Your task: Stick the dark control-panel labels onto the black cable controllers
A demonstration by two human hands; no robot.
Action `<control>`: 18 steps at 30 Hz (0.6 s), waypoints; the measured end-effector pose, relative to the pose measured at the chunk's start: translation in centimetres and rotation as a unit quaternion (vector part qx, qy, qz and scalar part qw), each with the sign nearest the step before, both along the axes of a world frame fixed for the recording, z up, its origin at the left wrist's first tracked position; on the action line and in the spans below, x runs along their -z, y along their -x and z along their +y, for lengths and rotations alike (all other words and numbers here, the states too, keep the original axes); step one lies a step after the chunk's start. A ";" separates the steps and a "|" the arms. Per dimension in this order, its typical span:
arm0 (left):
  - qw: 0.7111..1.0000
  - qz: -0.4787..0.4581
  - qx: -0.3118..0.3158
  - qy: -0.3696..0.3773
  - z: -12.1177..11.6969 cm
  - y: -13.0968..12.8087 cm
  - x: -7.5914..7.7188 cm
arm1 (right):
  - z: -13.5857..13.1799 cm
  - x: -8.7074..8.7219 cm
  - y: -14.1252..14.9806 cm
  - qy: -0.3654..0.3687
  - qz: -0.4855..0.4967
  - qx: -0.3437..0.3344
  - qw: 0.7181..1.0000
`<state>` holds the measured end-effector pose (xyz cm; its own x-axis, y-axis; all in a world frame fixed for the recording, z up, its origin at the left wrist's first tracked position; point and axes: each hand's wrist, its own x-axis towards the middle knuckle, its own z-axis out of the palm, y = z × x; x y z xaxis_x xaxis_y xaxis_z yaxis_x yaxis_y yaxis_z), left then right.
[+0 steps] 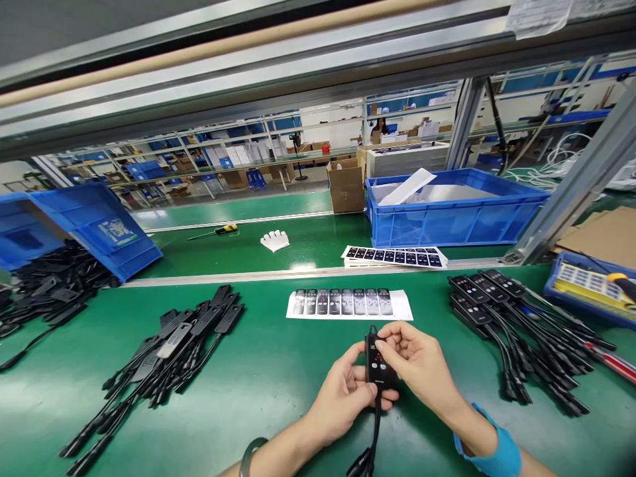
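Note:
A small black controller box [378,373] with a hanging loop, a label with buttons on its face and a cable running down is held upright above the green bench. My left hand [338,397] grips its lower part, thumb at the bottom front edge. With its thumb on the upper label, my right hand [422,364] closes around the top right side. Just beyond lies a white label sheet [401,306] with a row of black labels. Bare black boxes with cables [199,324] lie in a pile to the left. Labelled boxes [489,291] with cables are stacked at right.
At far left, a tipped blue bin [106,228] spills more black boxes. Behind the rail are a screwdriver [226,229], a white glove [275,241], stacked label sheets [395,256] and a large blue bin [447,222]. A metal post [571,179] slants at right beside a small blue tray [591,291].

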<state>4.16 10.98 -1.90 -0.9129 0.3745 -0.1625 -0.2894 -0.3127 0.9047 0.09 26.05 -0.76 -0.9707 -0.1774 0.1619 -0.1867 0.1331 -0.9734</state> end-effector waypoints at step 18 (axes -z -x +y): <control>0.996 -0.062 -0.008 -0.057 0.2 0.4 0.0 | 0.0 0.9 0.5 -0.111 0.020 -0.040 0.993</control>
